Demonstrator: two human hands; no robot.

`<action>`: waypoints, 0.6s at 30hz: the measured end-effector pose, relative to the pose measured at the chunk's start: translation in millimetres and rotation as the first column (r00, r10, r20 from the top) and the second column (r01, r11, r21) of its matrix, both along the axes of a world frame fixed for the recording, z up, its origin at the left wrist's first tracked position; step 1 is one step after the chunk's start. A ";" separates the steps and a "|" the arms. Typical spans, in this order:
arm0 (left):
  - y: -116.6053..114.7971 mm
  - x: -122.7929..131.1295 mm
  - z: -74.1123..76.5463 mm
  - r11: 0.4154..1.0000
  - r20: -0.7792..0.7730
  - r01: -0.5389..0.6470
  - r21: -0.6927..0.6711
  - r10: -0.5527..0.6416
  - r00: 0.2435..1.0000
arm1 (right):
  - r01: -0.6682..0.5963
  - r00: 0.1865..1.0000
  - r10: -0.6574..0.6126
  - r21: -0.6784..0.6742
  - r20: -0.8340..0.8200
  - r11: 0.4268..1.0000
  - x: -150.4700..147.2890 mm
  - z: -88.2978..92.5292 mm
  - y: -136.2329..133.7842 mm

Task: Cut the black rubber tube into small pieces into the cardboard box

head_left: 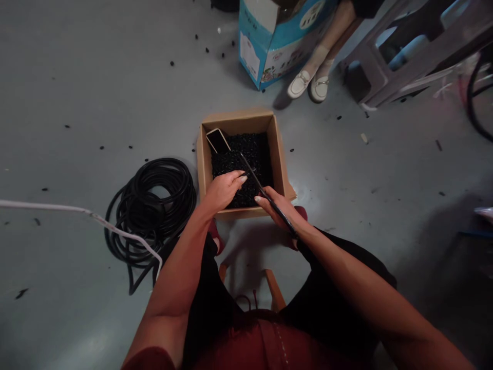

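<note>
My right hand point(275, 202) is closed around a long, thin dark strip point(252, 173), which slants from over the box back along my wrist. Close to the strip's far part, my left hand point(227, 189) is pinched, thumb against fingers, on a small black piece point(243, 174) too small to name further. Both hands are above an open cardboard box point(283, 154) holding a layer of small black pieces point(246, 144). A dark rectangular object with a pale edge, like a phone point(218, 141), leans in the box's far left corner.
A coil of black hose or cable point(154, 172) lies left of the box, with a white cord point(119, 232) nearby. Beyond stand a blue carton point(260, 46), another person's feet in white shoes point(299, 85) and a plastic stool point(370, 77). Small black pieces are scattered over the floor.
</note>
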State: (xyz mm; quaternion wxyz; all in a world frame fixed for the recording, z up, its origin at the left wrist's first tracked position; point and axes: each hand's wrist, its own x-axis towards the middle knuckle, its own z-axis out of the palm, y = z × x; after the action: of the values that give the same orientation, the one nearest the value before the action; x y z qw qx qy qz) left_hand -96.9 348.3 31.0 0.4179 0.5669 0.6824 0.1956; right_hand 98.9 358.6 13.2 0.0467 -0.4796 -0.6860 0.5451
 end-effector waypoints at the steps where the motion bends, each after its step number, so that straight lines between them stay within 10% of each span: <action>1: 0.0 -0.3 -0.5 1.000 0.011 0.006 -0.007 -0.006 1.000 | 0.000 1.000 0.000 0.003 0.002 1.000 0.1 -1.8 0.0; 18: -2.6 -10.6 -4.2 0.989 -0.103 0.108 -0.096 -0.118 0.988 | -0.007 0.997 0.007 -0.007 0.082 1.000 -0.9 -15.7 -3.7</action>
State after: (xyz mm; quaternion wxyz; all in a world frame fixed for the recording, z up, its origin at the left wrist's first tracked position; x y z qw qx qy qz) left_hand -107.5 345.6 26.8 0.4157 0.5951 0.6791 0.1093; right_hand 98.1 355.0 -2.6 0.0151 -0.4993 -0.6874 0.5273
